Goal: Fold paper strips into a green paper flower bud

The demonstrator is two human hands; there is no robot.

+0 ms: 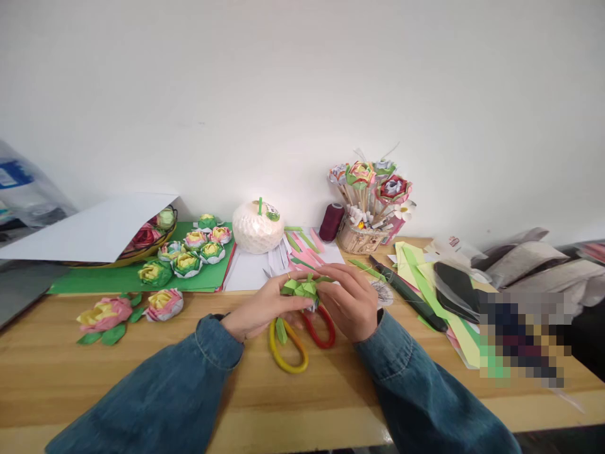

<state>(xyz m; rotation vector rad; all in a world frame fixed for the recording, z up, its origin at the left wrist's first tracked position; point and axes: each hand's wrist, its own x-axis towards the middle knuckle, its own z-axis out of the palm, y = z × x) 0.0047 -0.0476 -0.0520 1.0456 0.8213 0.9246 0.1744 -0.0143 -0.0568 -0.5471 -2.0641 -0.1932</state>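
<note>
A small light-green folded paper flower (302, 287) sits between my two hands above the table. My left hand (267, 307) grips it from the left, thumb along its near side. On the right side, the fingers of my right hand (352, 299) are bent and pressed against the flower. Beneath my hands lies a pair of scissors with one yellow handle (288, 367) and one red handle (325, 334); their blades are mostly hidden. A green paper scrap (281, 331) shows by the yellow loop.
Finished paper flowers (186, 263) rest on a green sheet (94, 281) at left. Pink and green paper strips (307, 249) lie behind my hands. A fruit in white foam net (258, 228), a thread spool (331, 222) and a flower-filled holder (362, 239) stand by the wall. A dark-green cutter (411, 296) lies right.
</note>
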